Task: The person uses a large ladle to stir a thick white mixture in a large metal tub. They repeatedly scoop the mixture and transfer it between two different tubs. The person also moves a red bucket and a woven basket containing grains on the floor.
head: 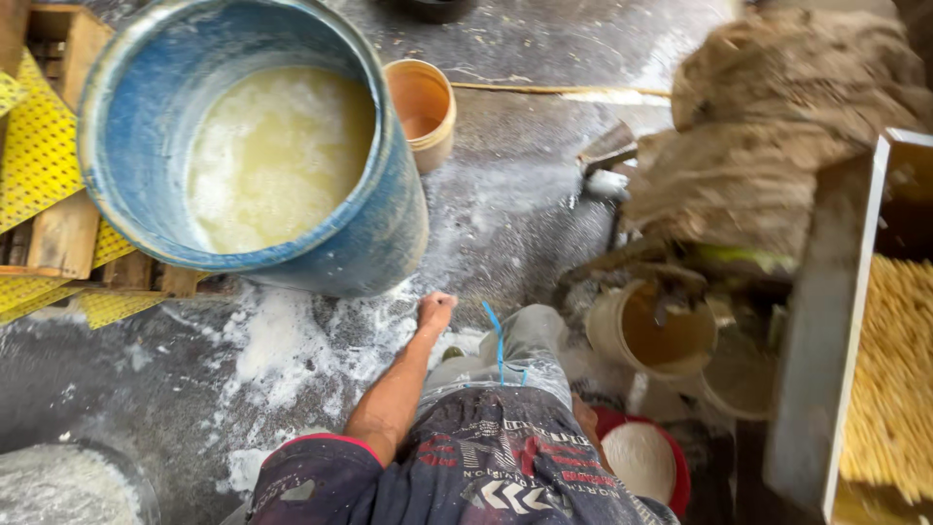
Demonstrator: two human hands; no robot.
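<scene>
Left hand (pixel 435 309) hangs clenched, holding nothing, just below the blue barrel (pixel 389 224) of pale foamy liquid; right hand grips a red bowl (pixel 641 459) of white powder (keep it level, I'd judge).

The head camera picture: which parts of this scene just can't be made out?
- Right hand: mostly hidden behind the person's shirt; its grip on the red bowl cannot be told.
- Left hand: seen from behind, fist-like, apparently empty.
- Blue barrel: foamy yellowish liquid hides its depth.
- White tub: cut off by the bottom-left edge.
- Burlap-covered heap: the sacking hides what lies under it; blurred.
</scene>
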